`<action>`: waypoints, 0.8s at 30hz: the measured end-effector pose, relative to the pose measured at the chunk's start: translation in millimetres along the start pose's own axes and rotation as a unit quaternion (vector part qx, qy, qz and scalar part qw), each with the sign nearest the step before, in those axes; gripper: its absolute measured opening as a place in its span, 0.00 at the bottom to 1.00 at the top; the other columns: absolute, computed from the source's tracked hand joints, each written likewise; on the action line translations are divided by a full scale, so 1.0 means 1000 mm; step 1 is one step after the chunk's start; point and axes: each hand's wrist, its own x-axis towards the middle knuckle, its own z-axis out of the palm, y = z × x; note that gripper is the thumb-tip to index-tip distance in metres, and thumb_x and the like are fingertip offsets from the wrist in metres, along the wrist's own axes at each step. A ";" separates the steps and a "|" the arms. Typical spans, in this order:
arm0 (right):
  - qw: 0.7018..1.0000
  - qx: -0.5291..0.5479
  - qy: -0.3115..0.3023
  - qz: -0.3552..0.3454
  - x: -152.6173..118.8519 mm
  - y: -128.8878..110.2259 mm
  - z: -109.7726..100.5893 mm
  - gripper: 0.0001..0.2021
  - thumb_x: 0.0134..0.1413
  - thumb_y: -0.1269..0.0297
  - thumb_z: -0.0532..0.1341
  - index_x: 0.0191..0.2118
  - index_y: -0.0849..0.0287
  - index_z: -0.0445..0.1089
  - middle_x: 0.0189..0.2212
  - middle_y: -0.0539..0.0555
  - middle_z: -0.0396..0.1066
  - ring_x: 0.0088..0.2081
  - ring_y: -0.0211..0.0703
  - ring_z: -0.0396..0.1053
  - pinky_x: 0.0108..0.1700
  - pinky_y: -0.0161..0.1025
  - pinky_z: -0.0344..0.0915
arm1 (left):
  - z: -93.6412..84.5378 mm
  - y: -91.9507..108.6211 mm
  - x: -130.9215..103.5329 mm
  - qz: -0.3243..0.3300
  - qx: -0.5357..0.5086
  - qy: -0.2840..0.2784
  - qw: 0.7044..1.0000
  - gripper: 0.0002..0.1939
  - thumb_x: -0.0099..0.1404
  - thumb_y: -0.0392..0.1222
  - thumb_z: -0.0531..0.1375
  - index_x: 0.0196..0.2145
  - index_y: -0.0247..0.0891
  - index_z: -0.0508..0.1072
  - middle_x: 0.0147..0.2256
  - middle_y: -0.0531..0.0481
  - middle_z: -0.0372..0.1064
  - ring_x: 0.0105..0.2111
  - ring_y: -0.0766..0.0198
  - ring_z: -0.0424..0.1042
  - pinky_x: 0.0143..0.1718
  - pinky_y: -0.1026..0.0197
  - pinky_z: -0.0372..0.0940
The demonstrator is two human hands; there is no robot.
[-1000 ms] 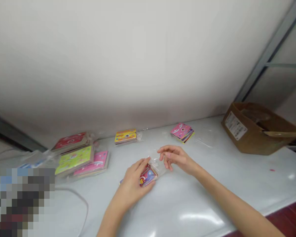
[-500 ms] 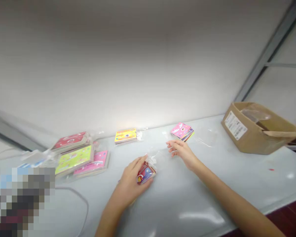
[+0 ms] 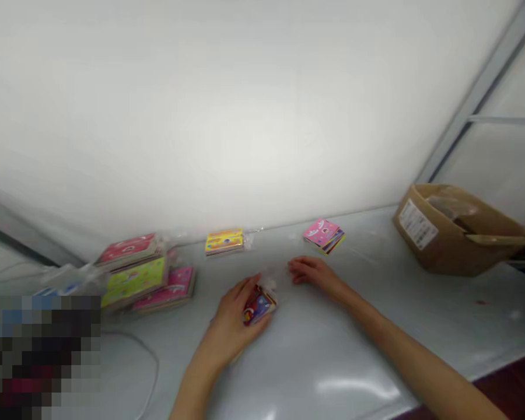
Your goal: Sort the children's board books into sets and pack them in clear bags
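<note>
My left hand (image 3: pixel 236 318) is wrapped over a small pack of booklets (image 3: pixel 259 305) with a dark red and blue cover, pressed on the table. A clear plastic bag end (image 3: pixel 269 281) sticks out from the pack's upper right; much of the pack is hidden under the palm. Just right of that bag end is my right hand (image 3: pixel 312 274), its fingers curled and drawn together. Whether any plastic lies between those fingertips I cannot make out. Beyond it, a loose stack of booklets (image 3: pixel 324 233) with a pink cover lies slightly fanned.
Near the wall lies a yellow booklet pack (image 3: pixel 224 241). Bagged red (image 3: pixel 129 249), green (image 3: pixel 135 281) and pink booklets (image 3: pixel 170 289) are piled at left, beside crumpled plastic (image 3: pixel 76 280). An open cardboard box (image 3: pixel 455 239) stands at right. A cable (image 3: pixel 151 356) crosses the table (image 3: pixel 332 344).
My right hand has moved slightly left and down toward the bag end, and its fingers have closed together. My left hand stays on the booklet pack.
</note>
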 end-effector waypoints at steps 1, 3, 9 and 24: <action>1.000 0.003 -0.014 0.005 -0.002 -0.001 0.001 0.13 0.40 0.57 0.67 0.32 0.61 0.73 0.29 0.52 0.70 0.27 0.35 0.69 0.34 0.35 0.68 | 0.000 0.001 0.000 0.001 0.000 -0.003 1.000 0.33 0.58 0.45 0.59 0.59 0.41 0.57 0.58 0.44 0.59 0.56 0.50 0.59 0.57 0.49 0.56; 0.999 0.008 -0.040 0.012 -0.005 -0.001 0.005 0.16 0.39 0.55 0.67 0.33 0.61 0.73 0.28 0.51 0.70 0.27 0.35 0.69 0.34 0.36 0.68 | 0.001 0.001 0.000 0.005 -0.003 -0.007 1.000 0.32 0.58 0.45 0.59 0.59 0.41 0.57 0.58 0.44 0.59 0.57 0.50 0.59 0.57 0.48 0.55; 0.993 0.017 -0.111 0.025 -0.012 0.001 0.015 0.18 0.43 0.54 0.66 0.40 0.60 0.72 0.30 0.52 0.72 0.29 0.36 0.69 0.36 0.37 0.67 | 0.006 0.000 -0.001 0.006 -0.013 -0.009 1.000 0.33 0.56 0.45 0.61 0.59 0.44 0.58 0.57 0.42 0.60 0.56 0.49 0.60 0.56 0.45 0.57; 0.969 0.199 -0.101 0.109 -0.020 -0.005 0.023 0.13 0.55 0.58 0.57 0.44 0.58 0.66 0.29 0.53 0.74 0.25 0.37 0.71 0.30 0.34 0.67 | 0.007 0.007 -0.001 0.029 -0.038 0.054 0.997 0.34 0.58 0.46 0.59 0.61 0.45 0.52 0.59 0.46 0.56 0.58 0.52 0.56 0.59 0.47 0.55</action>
